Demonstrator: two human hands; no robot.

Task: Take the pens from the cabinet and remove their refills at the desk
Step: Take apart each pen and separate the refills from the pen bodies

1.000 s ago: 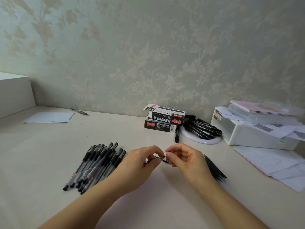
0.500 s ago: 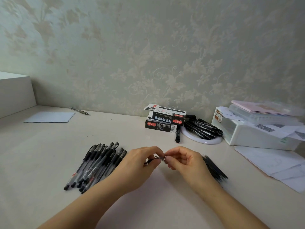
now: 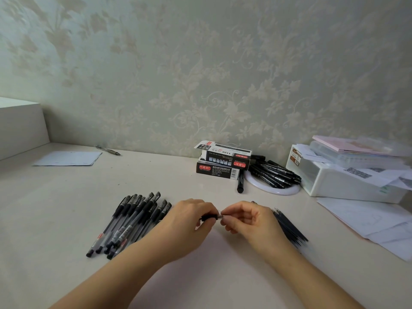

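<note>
We see both hands meeting: left hand (image 3: 189,221) grips the pen (image 3: 209,217), right hand (image 3: 244,216) pinches its tip. Pen pile (image 3: 131,221) left, refills (image 3: 289,227) right, boxes (image 3: 223,161) beyond. Hands closer together than before.

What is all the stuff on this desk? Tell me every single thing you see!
pen in hand: one, black grip, held between both hands at the middle front
pile of pens: more than ten, black and clear, left of the hands
bundle of refills: several, dark, behind the right hand
pen boxes: two, black with red labels, stacked by the wall
white dish: one, round, right of the boxes, with black pens heaped on it
loose pen: one, black, in front of the boxes
storage box: one, white, far right, with things piled on top
papers: several, white, right edge
sheet: one, pale, back left
lone pen: one, greyish, back left by the wall
left hand: grips the pen
right hand: pinches the pen's tip end
</note>
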